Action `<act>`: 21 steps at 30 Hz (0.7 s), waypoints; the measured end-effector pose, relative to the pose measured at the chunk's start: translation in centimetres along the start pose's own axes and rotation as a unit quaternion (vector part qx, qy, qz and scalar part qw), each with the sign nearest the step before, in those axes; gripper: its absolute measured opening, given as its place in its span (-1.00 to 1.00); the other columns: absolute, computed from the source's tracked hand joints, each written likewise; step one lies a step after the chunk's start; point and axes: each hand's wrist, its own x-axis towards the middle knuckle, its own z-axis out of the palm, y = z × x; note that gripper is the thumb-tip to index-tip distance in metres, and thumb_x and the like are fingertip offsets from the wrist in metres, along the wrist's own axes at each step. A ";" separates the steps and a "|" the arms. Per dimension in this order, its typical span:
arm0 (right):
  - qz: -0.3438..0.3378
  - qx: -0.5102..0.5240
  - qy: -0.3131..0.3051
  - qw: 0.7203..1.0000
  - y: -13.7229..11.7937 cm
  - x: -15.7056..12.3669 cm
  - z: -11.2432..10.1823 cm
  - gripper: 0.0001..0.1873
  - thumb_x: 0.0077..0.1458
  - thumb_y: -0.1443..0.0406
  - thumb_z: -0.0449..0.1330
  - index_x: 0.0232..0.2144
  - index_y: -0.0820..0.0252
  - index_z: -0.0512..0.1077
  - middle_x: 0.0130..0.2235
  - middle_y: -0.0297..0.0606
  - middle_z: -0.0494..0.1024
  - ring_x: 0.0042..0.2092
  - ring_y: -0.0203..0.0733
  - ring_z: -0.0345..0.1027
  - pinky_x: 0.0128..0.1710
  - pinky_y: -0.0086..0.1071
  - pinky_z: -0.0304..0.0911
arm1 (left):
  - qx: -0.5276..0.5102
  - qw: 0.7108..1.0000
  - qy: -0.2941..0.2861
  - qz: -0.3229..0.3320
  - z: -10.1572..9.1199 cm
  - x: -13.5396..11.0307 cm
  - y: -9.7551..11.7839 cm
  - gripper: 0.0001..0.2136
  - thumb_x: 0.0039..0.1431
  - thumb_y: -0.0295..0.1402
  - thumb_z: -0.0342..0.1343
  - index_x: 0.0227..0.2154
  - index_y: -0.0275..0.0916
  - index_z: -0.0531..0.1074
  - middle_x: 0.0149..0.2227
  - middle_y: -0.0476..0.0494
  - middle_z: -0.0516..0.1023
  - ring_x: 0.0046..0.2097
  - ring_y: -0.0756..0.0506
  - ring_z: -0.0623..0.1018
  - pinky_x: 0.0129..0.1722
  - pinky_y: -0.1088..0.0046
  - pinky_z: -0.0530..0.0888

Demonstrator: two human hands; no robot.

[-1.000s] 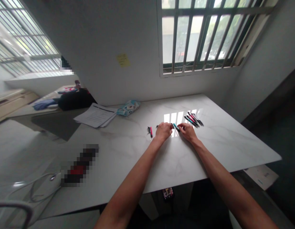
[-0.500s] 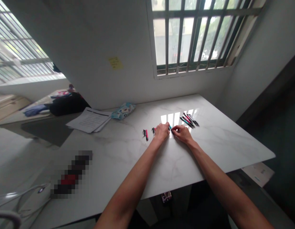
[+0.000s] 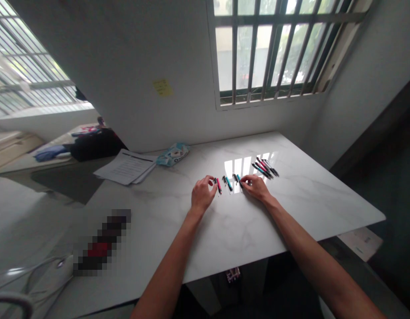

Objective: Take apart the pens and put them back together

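Note:
My left hand (image 3: 203, 193) is low over the table, fingers curved and thumb apart from the index finger, with nothing visible between them. Beside its fingertips lies a red pen barrel (image 3: 219, 185) with a small black part. To the right is a teal pen barrel (image 3: 229, 183) with a black piece next to it. My right hand (image 3: 256, 186) has thumb and fingers closed on the lower end of another teal pen barrel (image 3: 238, 178), a black piece (image 3: 235, 177) lying along its left side. Whatever is under my left hand is hidden.
Several whole pens (image 3: 265, 167) lie in a bunch behind my right hand. A blue-white packet (image 3: 173, 154) and printed papers (image 3: 125, 167) are at the back left. A blurred-out dark object (image 3: 102, 243) and cables (image 3: 29, 279) are at the front left. The table's right corner (image 3: 380, 217) is rounded.
My left hand has moved left, off the teal barrel near my right hand, uncovering the middle pen parts and covering the leftmost set. My right hand stays nearly in place.

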 end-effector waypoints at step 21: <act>0.256 -0.293 -0.021 0.921 8.4 7.0 -4.7 -0.44 0.13 0.11 0.29 0.08 0.37 0.44 0.04 0.20 0.50 0.03 0.17 0.41 0.00 -0.17 0.30 | -0.040 0.979 0.147 -0.137 -1.8 -2.3 -8.7 -0.83 0.17 -0.35 0.11 -0.24 -0.15 0.58 -0.38 -0.04 0.61 -0.38 -0.08 0.48 -0.23 0.43 0.39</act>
